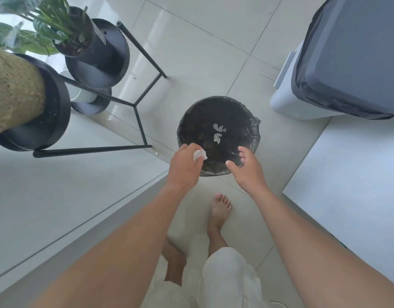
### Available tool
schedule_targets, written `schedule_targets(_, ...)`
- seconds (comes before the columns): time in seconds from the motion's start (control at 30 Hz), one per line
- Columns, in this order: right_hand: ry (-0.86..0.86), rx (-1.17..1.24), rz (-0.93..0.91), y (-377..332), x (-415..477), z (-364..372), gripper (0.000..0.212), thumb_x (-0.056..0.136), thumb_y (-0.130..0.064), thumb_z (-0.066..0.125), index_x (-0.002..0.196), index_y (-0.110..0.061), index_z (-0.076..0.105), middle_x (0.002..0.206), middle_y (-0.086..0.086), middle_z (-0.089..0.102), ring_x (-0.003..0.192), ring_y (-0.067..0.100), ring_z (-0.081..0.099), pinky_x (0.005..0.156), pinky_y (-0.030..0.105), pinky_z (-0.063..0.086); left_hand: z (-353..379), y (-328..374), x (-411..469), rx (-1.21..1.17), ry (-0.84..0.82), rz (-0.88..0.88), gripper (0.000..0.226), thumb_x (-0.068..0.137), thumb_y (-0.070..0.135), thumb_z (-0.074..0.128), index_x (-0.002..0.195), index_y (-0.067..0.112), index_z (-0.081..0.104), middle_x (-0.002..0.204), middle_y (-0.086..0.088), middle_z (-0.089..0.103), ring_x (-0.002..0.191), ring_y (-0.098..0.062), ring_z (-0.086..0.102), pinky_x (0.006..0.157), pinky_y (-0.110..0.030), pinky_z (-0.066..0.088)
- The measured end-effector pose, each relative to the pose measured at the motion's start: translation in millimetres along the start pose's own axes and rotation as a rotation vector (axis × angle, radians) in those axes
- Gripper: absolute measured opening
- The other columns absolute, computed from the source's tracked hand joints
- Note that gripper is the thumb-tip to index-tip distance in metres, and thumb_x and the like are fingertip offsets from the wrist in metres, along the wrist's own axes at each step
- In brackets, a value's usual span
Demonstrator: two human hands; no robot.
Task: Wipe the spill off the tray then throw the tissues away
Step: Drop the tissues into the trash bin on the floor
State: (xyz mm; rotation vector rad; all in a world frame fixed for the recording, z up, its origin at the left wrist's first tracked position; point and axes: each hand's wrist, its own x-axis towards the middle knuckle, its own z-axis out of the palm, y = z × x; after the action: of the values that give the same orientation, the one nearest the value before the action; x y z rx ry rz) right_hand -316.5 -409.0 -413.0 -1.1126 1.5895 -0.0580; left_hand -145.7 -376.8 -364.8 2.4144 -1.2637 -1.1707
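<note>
glossy tiled floor (191, 52), crinkled plastic bin liner (213, 112)

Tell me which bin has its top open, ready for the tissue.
The small round black-lined bin beneath both hands; the big grey-and-white bin is lidded shut.

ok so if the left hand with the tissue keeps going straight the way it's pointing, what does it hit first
Probably the bin liner. The left hand, shut on the tissue, points forward and down over the near rim of the black-lined bin, so it would likely pass into the open mouth. Depth is unclear.
</note>
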Motion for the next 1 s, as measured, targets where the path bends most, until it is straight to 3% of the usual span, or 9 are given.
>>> schedule_targets(0.13, -0.006, 0.003, 0.016, 4.9, -6.9, -0.5, 0.059, 0.089, -0.033, 0.06, 0.142, -0.021, 0.038, 0.143, 0.003, 0.046, 0.131, 0.015, 0.042, 0.096, 0.024, 0.033, 3.4, 12.6, -1.4, 0.031, 0.032, 0.091, 0.047, 0.091, 0.023, 0.061, 0.135, 0.022, 0.045, 0.127, -0.002, 0.052, 0.111, -0.022, 0.048, 0.092, -0.031, 0.042)
schedule_targets(0.23, -0.012, 0.005, 0.003, 2.1, -13.1, -3.7, 0.055, 0.091, -0.031, 0.058, 0.142, -0.021, 0.039, 0.143, 0.002, 0.046, 0.129, 0.013, 0.043, 0.095, 0.022, 0.032, 4.1, 15.4, -6.1, 0.062, 0.054, 0.083, 0.062, 0.09, 0.025, 0.063, 0.144, 0.023, 0.033, 0.136, -0.004, 0.046, 0.12, -0.024, 0.044, 0.102, -0.04, 0.039)
schedule_targets(0.33, -0.007, -0.043, -0.023, -0.3, -16.6, -4.0, 0.044, 0.095, -0.025, 0.048, 0.139, -0.019, 0.043, 0.14, 0.001, 0.048, 0.108, 0.008, 0.049, 0.091, 0.021, 0.032, 4.6, 11.2, -10.4, 0.109, 0.049, 0.043, 0.061, 0.092, 0.026, 0.06, 0.146, 0.022, 0.03, 0.14, -0.004, 0.044, 0.122, -0.025, 0.045, 0.105, -0.042, 0.035)
schedule_targets(0.5, 0.021, -0.084, -0.059, -6.8, -23.6, -9.7, 0.03, 0.097, -0.025, 0.042, 0.122, -0.017, 0.057, 0.121, -0.001, 0.06, 0.11, 0.014, 0.055, 0.086, 0.024, 0.038, 1.2, 6.9, -23.0, 0.139, 0.051, 0.048, 0.049, 0.093, 0.027, 0.057, 0.139, 0.021, 0.039, 0.135, -0.003, 0.048, 0.123, -0.025, 0.045, 0.106, -0.044, 0.033)
schedule_targets(0.67, 0.029, -0.169, -0.134, -30.9, -41.1, -17.0, 0.023, 0.096, -0.026, 0.041, 0.092, -0.019, 0.062, 0.086, -0.006, 0.064, 0.084, 0.017, 0.058, 0.067, 0.029, 0.04, -14.8, 14.4, -32.9, 0.133, 0.071, 0.05, 0.03, 0.095, 0.028, 0.052, 0.124, 0.021, 0.052, 0.12, -0.001, 0.057, 0.108, -0.023, 0.055, 0.102, -0.044, 0.035)
schedule_targets(0.87, 0.009, -0.257, -0.237, -77.7, -75.0, -24.8, 0.027, 0.094, -0.031, 0.037, 0.083, -0.02, 0.059, 0.08, -0.004, 0.064, 0.076, 0.017, 0.059, 0.065, 0.033, 0.048, -54.4, 38.3, -52.0, 0.127, 0.113, 0.104, 0.016, 0.097, 0.029, 0.046, 0.104, 0.021, 0.058, 0.103, 0.003, 0.063, 0.095, -0.019, 0.06, 0.094, -0.042, 0.04)
schedule_targets(1.0, 0.015, -0.324, -0.333, -125.2, -112.3, -34.9, 0.037, 0.094, -0.036, 0.035, 0.067, -0.015, 0.048, 0.072, 0.004, 0.06, 0.071, 0.025, 0.055, 0.061, 0.036, 0.042, -101.3, 61.5, -76.6, 0.152, 0.143, 0.069, 0.022, 0.098, 0.033, 0.042, 0.093, 0.02, 0.057, 0.087, 0.002, 0.065, 0.08, -0.021, 0.06, 0.079, -0.038, 0.048)
